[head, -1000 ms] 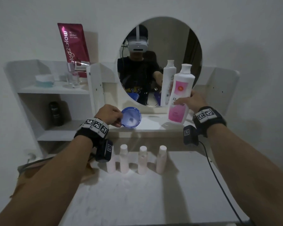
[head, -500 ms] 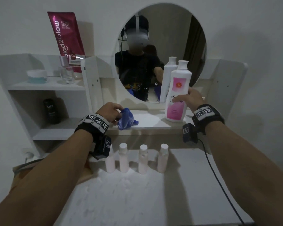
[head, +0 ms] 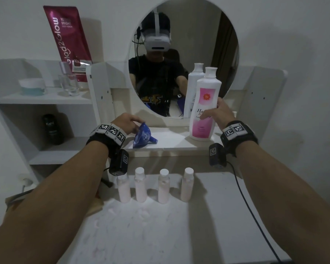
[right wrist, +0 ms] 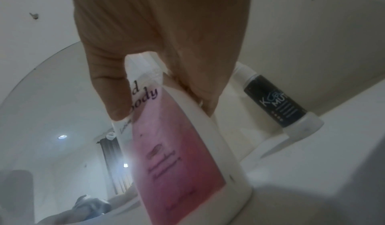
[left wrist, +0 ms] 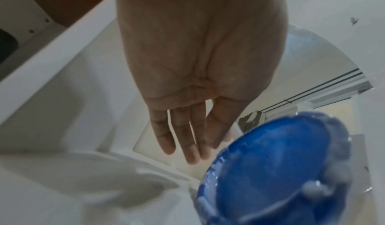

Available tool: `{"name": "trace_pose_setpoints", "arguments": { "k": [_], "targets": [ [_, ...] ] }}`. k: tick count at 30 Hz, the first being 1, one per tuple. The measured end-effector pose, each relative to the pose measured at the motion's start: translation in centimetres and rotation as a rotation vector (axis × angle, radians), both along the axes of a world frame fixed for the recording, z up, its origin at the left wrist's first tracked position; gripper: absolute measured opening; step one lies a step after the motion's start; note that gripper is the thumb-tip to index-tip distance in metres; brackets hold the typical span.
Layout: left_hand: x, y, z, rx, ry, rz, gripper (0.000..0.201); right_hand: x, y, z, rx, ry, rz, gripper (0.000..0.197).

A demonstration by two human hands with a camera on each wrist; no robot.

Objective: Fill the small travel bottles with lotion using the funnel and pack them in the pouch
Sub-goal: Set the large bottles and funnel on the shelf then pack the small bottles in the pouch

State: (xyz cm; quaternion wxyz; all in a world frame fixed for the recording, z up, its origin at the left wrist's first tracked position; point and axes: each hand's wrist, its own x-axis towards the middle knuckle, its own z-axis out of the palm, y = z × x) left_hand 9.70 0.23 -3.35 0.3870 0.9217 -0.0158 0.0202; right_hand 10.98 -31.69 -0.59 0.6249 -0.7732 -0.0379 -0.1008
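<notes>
You can read "Glad2Glow" on the magenta pouch (head: 69, 42), "Kahf" on the black bottle (head: 51, 129), and seemingly "Body" on the lotion bottle (right wrist: 177, 138).

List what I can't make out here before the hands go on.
- Pouch: not visible in any view.
- Leftmost travel bottle's cap: head view, hidden behind the left wrist camera.
- Lotion bottle label: small in head view, part covered by right hand.
- Left hand and funnel: contact unclear, wrist view blurred.
</notes>
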Motion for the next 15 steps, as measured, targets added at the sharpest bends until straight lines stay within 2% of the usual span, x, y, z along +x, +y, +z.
{"name": "trace_pose_setpoints", "arguments": {
  "k": [5,8,12,15],
  "targets": [
    [-0.8,0.0,1.2,0.007,-0.137,0.087,0.041,-0.5,-0.2,-0.3,0.052,-0.028,-0.068,0.093],
    [-2.7,-0.3,2.0,0.005,-0.239,0.139,0.037,-1.7,0.0,-0.4,0.081,-0.093,-0.199,0.101],
    [-7.1,-0.4,2.2,-0.029,-0.383,0.150,0.035,-4.9,1.1,-0.3,0.165,-0.281,-0.413,0.088],
    [-11.2,-0.3,0.9,-0.033,-0.428,0.137,0.035,-8.2,3.1,-1.0,0.142,-0.355,-0.433,0.075]
  ]
}}
